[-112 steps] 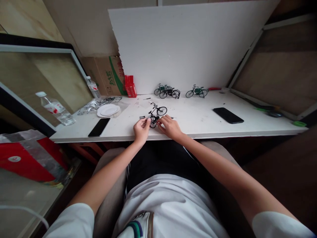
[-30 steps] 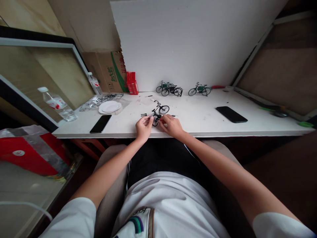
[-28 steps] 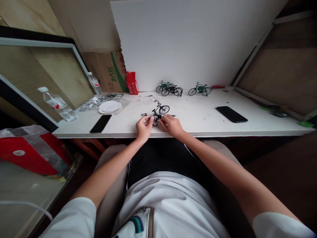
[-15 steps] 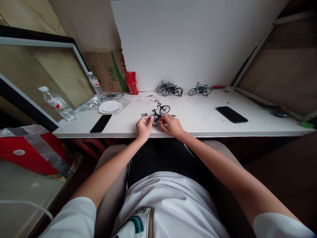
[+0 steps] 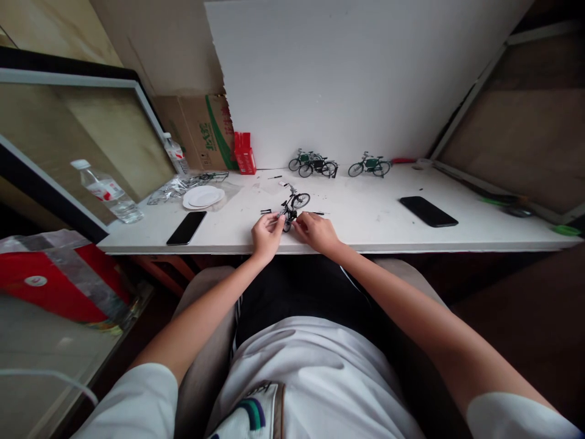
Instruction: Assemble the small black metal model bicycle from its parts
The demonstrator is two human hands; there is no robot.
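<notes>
A small black model bicycle (image 5: 292, 208) is held tilted at the table's front edge, its front wheel and handlebar pointing away from me. My left hand (image 5: 265, 235) is closed on its left side, thumb and fingers pinching the frame. From the right, my right hand (image 5: 319, 232) has its fingertips pinched together at the lower wheel. My fingers partly cover that wheel, and I cannot tell whether a tiny part is between them. A small black forked piece (image 5: 265, 211) lies just beyond my left hand. The tip of a thin dark rod (image 5: 320, 213) shows beyond my right knuckles.
Several finished model bicycles (image 5: 369, 164) stand along the back of the white table (image 5: 365, 238). Phones lie left (image 5: 186, 228) and right (image 5: 428, 211). White lids (image 5: 203, 196), plastic-wrapped parts (image 5: 169, 189), a red box (image 5: 245, 153) and bottles (image 5: 107, 192) are at the left.
The model bicycle's front wheel and handlebar have turned slightly to the left. My right fingertips have shifted a little left along the lower wheel; my left hand has barely moved.
</notes>
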